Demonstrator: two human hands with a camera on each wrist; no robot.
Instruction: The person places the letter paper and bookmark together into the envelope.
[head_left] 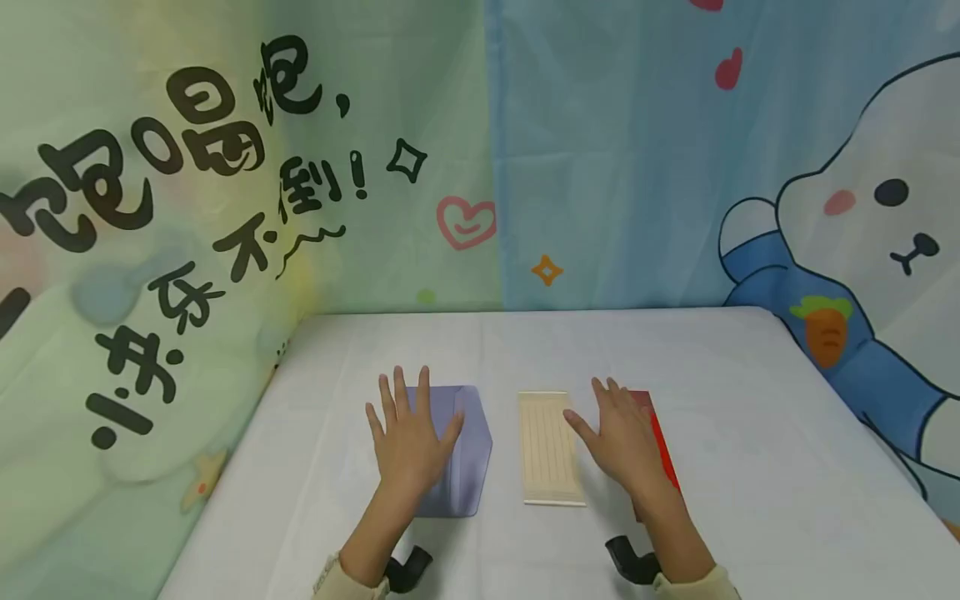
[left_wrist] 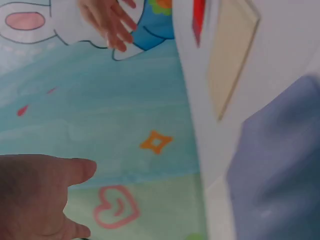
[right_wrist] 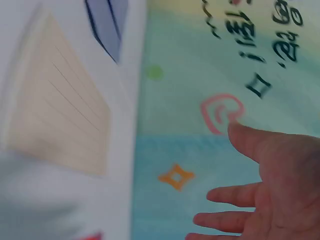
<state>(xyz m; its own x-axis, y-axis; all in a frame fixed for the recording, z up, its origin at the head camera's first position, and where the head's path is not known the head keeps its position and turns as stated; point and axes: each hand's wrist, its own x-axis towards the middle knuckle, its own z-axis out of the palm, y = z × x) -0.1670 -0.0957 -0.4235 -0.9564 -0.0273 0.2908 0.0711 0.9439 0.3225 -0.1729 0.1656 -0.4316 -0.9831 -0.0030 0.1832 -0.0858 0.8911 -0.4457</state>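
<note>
My left hand [head_left: 411,446] is held with its fingers straight and spread over a purple envelope-like piece [head_left: 468,467], hiding much of its left side. A flap with cut corners spreads along that piece's right side. My right hand [head_left: 624,437], fingers extended, is above a flat red item [head_left: 660,433] and covers most of it; only its top and right edge show. Between the hands lies a beige lined sheet [head_left: 551,450], its ruled lines plain in the right wrist view [right_wrist: 70,100]. Both hands hold nothing.
A white-covered table [head_left: 495,550] bears the three flat items side by side. Printed curtains [head_left: 615,167] with a cartoon animal and lettering stand behind it and at the left. A black curved piece [head_left: 633,560] is by the right wrist, another [head_left: 408,571] by the left.
</note>
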